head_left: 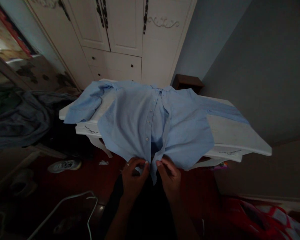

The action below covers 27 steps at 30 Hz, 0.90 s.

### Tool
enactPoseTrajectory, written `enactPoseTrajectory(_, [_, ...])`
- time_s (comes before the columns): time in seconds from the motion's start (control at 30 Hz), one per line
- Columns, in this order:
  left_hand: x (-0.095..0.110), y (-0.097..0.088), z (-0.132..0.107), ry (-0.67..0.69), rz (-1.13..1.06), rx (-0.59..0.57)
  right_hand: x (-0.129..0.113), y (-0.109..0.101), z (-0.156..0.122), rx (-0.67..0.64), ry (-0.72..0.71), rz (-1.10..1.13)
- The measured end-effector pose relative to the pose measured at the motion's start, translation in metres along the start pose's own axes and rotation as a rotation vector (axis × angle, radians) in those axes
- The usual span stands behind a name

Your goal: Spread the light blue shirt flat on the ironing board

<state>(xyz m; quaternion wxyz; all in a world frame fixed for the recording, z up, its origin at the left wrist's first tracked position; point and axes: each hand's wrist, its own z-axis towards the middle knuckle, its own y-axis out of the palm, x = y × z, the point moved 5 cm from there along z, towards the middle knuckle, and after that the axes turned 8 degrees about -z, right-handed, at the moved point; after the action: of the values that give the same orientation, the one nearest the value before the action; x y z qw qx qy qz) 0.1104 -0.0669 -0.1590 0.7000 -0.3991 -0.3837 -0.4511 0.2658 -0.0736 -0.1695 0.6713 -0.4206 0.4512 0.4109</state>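
A light blue button-up shirt lies front side up across a white table, its collar at the far edge and its hem hanging over the near edge. Both sleeves are spread out to the sides. The front is parted below the collar, and a row of buttons shows along the left placket. My left hand pinches the bottom corner of that placket. The lower edge of the right placket is pinched between the fingers of my right hand. A small gap separates the two hands.
The white table has a carved front edge. Behind it stands a white wardrobe. Dark clothes are heaped at left, above a sneaker. A pale wire hanger is at lower left, a red bag at lower right.
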Motion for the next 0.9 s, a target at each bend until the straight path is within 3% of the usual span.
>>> enactPoseTrajectory(0.1, [0.003,-0.003,0.0,-0.05,-0.066,0.006,-0.006,0.002,0.002,-0.04,-0.062,-0.037])
enactPoseTrajectory(0.3, [0.006,0.006,0.009,-0.136,-0.158,-0.106,-0.001,-0.002,0.004,-0.032,0.003,0.026])
enactPoseTrajectory(0.63, [-0.001,0.022,0.004,-0.604,-0.547,-0.108,-0.018,-0.006,0.006,-0.111,-0.131,0.003])
enactPoseTrajectory(0.9, [0.005,0.022,0.003,-0.653,-0.585,-0.072,-0.013,-0.005,0.005,-0.142,-0.137,0.001])
